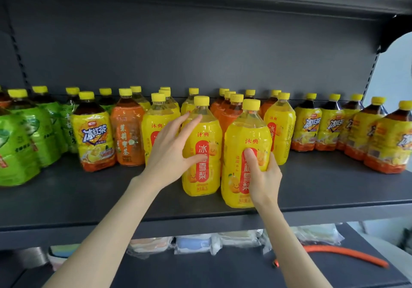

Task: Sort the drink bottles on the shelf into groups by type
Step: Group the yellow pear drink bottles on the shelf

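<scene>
Sorting looks partly done on the shelf [89,198]: green bottles [20,136] cluster at frame left and iced-tea bottles [356,127] at right. At centre, the right hand [264,176] grips the nearest pear bottle [247,131]. The left hand [169,151], fingers spread, touches the neighbouring pear bottle [208,131]. A stray iced-tea bottle [93,131] and a lone orange bottle [127,131] stand left of centre.

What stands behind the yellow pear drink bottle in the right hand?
Behind the pear drink bottle that the right hand grips stand orange-label bottles, yellow caps showing. Their lower halves are covered by it.

left hand [169,151] touching yellow bottle [206,134], right hand [264,176] gripping nearer bottle [246,131]
</scene>
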Action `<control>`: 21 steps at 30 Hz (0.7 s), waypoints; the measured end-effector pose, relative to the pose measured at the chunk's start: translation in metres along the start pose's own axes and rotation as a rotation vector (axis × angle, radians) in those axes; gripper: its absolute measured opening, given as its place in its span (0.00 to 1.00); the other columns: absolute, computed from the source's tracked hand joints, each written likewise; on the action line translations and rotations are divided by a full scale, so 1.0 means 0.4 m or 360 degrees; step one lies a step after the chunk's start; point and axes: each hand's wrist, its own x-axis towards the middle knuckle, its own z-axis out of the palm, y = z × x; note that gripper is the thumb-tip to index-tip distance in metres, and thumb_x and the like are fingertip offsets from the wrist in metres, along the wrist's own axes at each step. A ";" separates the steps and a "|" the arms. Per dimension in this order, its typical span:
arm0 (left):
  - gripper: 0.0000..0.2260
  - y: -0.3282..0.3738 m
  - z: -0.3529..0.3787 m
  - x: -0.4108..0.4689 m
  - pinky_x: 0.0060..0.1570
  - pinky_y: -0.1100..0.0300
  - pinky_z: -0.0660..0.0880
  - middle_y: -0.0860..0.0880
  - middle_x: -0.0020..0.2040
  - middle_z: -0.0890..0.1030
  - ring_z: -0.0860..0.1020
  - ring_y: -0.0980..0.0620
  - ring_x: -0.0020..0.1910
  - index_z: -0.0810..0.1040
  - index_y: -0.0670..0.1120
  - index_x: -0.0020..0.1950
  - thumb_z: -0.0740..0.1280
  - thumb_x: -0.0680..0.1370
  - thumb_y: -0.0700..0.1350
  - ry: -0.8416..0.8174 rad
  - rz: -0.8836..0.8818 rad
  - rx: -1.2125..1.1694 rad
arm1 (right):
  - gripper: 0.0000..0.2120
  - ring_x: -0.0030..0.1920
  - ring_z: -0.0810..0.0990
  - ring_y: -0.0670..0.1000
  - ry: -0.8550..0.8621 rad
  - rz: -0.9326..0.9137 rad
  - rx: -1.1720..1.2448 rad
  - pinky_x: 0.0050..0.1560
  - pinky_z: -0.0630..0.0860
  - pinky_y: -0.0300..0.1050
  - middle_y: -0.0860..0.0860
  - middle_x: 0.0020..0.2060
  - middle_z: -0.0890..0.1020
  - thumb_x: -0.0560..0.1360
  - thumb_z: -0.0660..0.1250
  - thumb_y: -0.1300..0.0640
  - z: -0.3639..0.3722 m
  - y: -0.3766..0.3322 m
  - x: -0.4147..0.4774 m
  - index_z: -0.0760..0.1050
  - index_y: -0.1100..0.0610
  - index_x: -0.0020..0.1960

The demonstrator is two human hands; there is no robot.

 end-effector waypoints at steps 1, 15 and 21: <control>0.40 -0.002 0.000 0.009 0.70 0.48 0.53 0.48 0.76 0.59 0.57 0.44 0.74 0.56 0.56 0.76 0.72 0.69 0.57 -0.0004 0.0001 0.0072 | 0.24 0.43 0.79 0.32 -0.0007 -0.0004 0.0000 0.38 0.73 0.24 0.41 0.46 0.81 0.66 0.67 0.39 0.001 0.001 -0.001 0.75 0.51 0.57; 0.40 -0.073 0.049 0.121 0.69 0.42 0.31 0.39 0.73 0.64 0.58 0.43 0.74 0.53 0.48 0.77 0.62 0.72 0.66 -0.0141 0.0202 0.1096 | 0.21 0.44 0.80 0.34 -0.0046 -0.0008 0.0015 0.37 0.75 0.27 0.42 0.47 0.81 0.67 0.65 0.40 0.004 0.015 0.002 0.73 0.48 0.56; 0.38 -0.072 0.055 0.129 0.69 0.41 0.33 0.40 0.75 0.59 0.53 0.42 0.76 0.49 0.47 0.77 0.58 0.75 0.64 -0.0165 0.0209 0.1216 | 0.22 0.43 0.80 0.32 -0.0070 -0.0021 0.0019 0.36 0.74 0.25 0.41 0.47 0.81 0.67 0.65 0.41 0.007 0.003 -0.002 0.73 0.50 0.57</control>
